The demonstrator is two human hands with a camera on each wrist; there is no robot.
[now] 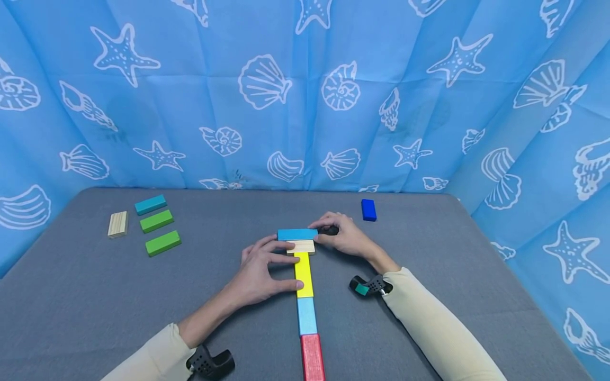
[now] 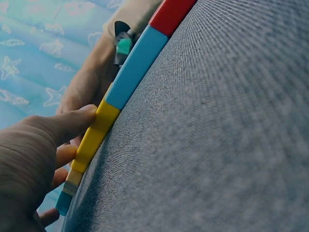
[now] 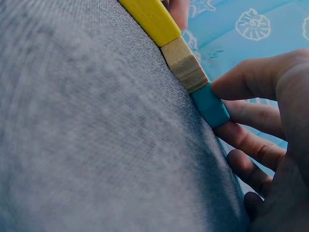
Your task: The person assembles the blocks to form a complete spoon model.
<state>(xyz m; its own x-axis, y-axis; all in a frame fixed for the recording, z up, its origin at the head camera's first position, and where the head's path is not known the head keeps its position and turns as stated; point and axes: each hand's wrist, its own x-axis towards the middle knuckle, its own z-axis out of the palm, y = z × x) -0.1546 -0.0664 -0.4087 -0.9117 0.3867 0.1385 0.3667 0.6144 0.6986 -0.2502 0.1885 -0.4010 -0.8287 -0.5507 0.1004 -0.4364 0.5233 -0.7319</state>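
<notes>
A row of wooden blocks runs away from the person: a red block (image 1: 312, 357), a light blue block (image 1: 307, 316), a yellow block (image 1: 303, 278). Across its far end lie a plain wood block (image 1: 306, 247) and, beyond that, a blue block (image 1: 296, 234), both crosswise. My left hand (image 1: 259, 271) rests on the row from the left, thumb and index finger on the yellow block, other fingers by the two crosswise blocks. Thumb and fingers of my right hand (image 1: 347, 236) pinch the right end of the blue block, seen closely in the right wrist view.
At the left lie a plain wood block (image 1: 117, 224), a teal block (image 1: 150, 205) and two green blocks (image 1: 163, 243). A dark blue block (image 1: 368, 210) lies at the back right. Behind the grey table (image 1: 229, 211) hangs a blue curtain (image 1: 305, 132) with shell prints.
</notes>
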